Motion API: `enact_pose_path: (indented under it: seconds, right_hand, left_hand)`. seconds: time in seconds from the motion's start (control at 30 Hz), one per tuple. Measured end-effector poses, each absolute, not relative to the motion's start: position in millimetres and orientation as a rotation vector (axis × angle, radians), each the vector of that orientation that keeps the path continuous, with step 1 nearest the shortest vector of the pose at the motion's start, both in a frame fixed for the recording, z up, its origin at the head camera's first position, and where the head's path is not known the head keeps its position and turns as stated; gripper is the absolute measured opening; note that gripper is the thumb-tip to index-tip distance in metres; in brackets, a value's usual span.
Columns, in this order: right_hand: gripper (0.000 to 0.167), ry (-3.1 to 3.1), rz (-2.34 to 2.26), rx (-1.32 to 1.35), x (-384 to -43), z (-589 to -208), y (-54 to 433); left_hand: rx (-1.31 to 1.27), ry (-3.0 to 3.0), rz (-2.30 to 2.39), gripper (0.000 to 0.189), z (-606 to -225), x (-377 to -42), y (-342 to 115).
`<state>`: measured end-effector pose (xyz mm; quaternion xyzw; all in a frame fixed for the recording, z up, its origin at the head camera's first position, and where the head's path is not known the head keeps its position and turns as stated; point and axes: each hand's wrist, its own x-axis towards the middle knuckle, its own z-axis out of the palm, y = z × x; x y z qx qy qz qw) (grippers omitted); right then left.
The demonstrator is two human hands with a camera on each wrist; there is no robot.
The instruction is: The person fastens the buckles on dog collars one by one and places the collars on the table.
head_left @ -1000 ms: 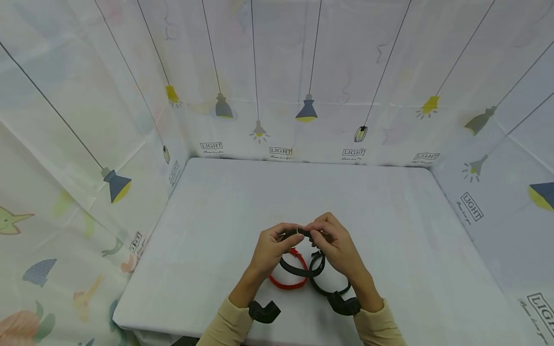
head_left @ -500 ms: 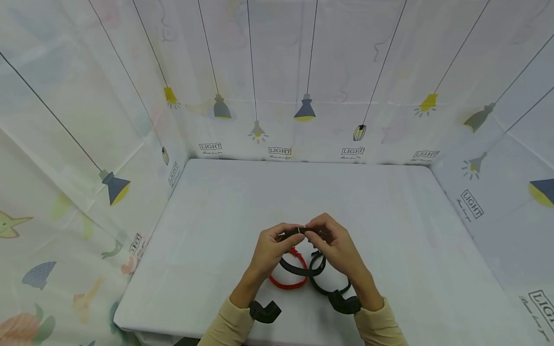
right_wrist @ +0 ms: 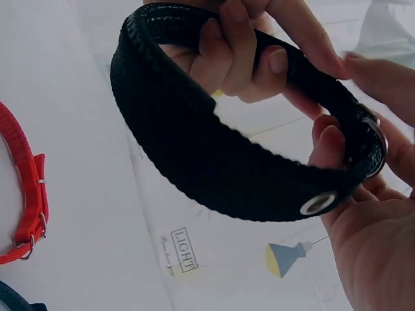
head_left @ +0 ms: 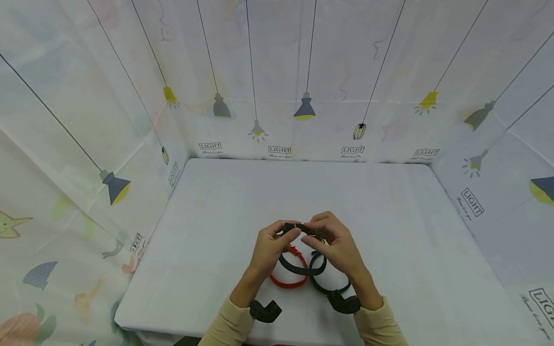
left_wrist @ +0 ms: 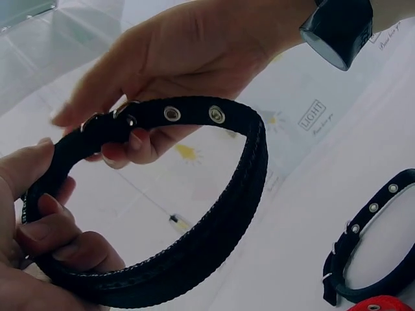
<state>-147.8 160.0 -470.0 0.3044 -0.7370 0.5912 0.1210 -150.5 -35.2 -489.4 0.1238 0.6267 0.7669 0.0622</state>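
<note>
A black dog collar [head_left: 303, 271] hangs in a closed loop between both hands, raised over the table. My left hand [head_left: 266, 250] grips its band, thumb on one side and fingers curled on the other, as the left wrist view also shows. At the metal buckle [left_wrist: 123, 111], my right hand [head_left: 335, 245] holds the band with fingertips inside the loop [right_wrist: 243, 155]. Silver eyelets [left_wrist: 216, 114] dot the strap beyond the buckle. On the table below lie a red collar [head_left: 287, 285] and a second black collar [left_wrist: 376, 285], both buckled into loops.
The table [head_left: 242, 192] has a white cloth. Printed curtains [head_left: 285, 57] with lamp drawings stand behind it and at both sides. Each wrist carries a black camera mount, one on the left wrist [head_left: 265, 311] and one on the right [head_left: 344, 302].
My right fingers have shifted along the band near the buckle, and the right thumb stands further from the strap. The left hand keeps its grip. The collars on the table have not moved.
</note>
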Motion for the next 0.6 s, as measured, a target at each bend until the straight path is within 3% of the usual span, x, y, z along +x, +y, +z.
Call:
enact_pose_path:
  seconds: [0.1, 0.3, 0.6]
  right_hand:
    - [0.037, -2.183, 1.653, 0.915, -149, -471, 160]
    - [0.030, -2.243, 1.498, 0.793, -155, -470, 158]
    - [0.027, -2.346, 1.262, 0.720, -167, -476, 148]
  left_hand:
    - [0.363, 1.897, 2.321, 0.031, -491, -151, -36]
    - [0.366, 1.902, 2.313, 0.039, -492, -154, -38]
    - [0.413, 2.269, 2.163, 0.035, -491, -157, -46]
